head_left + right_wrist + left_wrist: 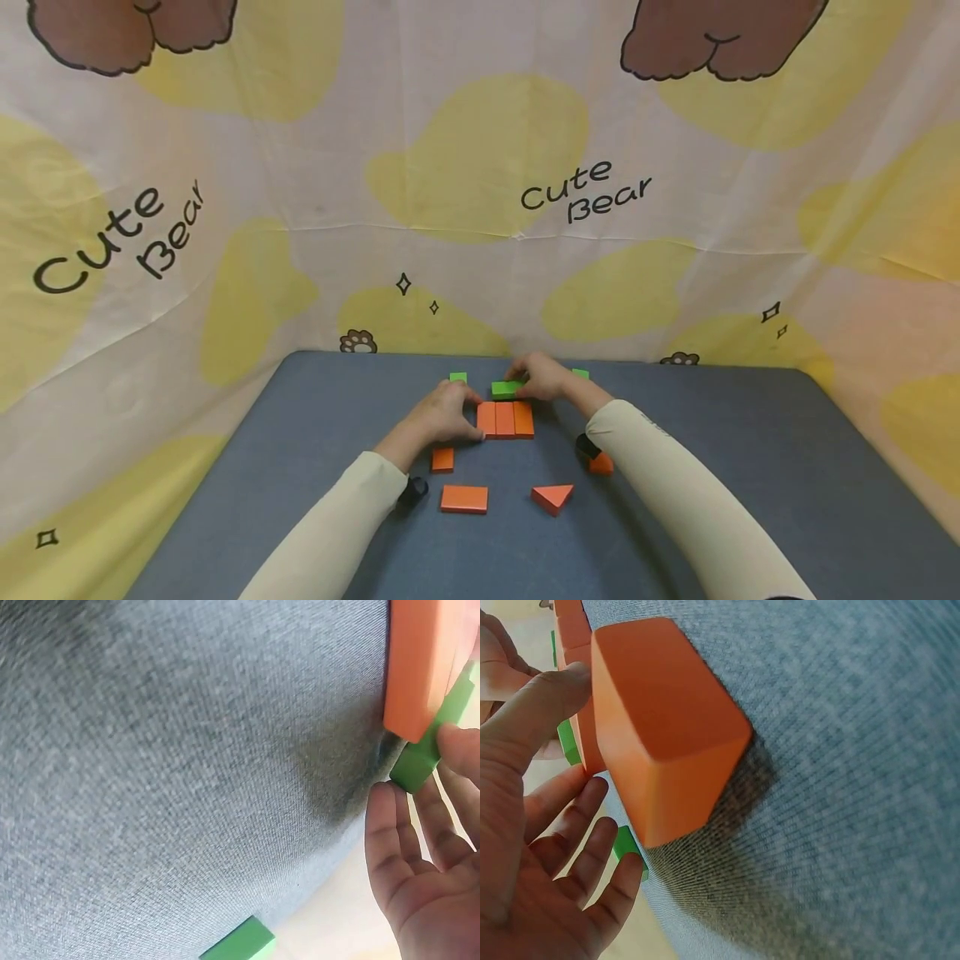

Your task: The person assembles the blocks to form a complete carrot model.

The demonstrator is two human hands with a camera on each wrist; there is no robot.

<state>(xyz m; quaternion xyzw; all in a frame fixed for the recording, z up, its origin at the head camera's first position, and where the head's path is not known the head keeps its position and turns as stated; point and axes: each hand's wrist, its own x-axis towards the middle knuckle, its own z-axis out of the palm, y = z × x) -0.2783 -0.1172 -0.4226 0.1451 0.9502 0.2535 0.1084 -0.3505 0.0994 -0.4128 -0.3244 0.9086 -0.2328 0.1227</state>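
Observation:
Three orange blocks (pixel 505 420) stand side by side in a row at the middle of the table. The left hand (pixel 442 414) holds the row's left end between thumb and fingers; in the left wrist view the left hand (pixel 547 802) has its thumb and index finger on the orange row. Just behind the row lies a long green block (pixel 505 389), its right end gripped by the right hand (pixel 542 377). The right wrist view has the right hand (pixel 435 847) with its thumb on the green block (pixel 418 761), close against an orange block (pixel 420 667).
Nearer the table's front are an orange square (pixel 443 460), an orange rectangle (pixel 464 499) and an orange triangle (pixel 552 497). Another orange block (pixel 601 464) lies by the right forearm. Small green blocks stand behind at left (pixel 458 377) and right (pixel 581 373). A printed cloth hangs behind the table.

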